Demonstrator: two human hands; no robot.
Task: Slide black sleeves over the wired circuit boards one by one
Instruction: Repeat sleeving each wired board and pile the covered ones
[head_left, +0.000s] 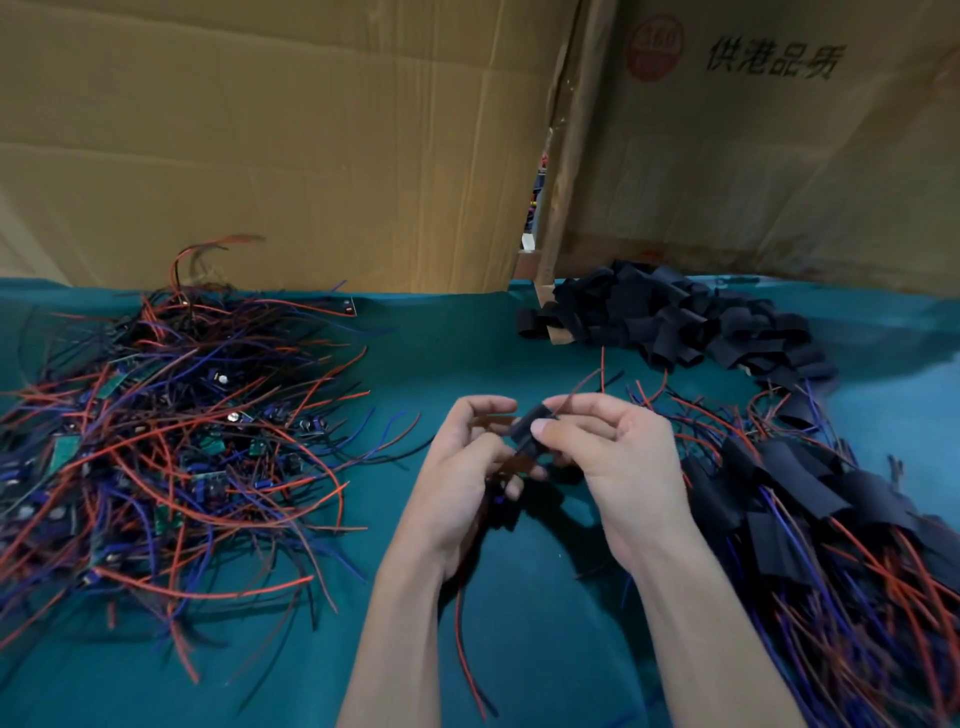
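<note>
Between the hands, the right hand (613, 447) pinches a black sleeve (532, 423), its long axis tilted toward the left hand (467, 462), which curls round a wired circuit board (511, 465) (mostly hidden). Beyond both, a cardboard box (753, 156) reads "供港品质".

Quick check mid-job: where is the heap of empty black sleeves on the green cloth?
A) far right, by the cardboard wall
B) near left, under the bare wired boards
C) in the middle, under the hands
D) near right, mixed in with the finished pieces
A: the loose black sleeves lie heaped at the far right against the cardboard wall, apart from the bare wired boards on the left.
</note>
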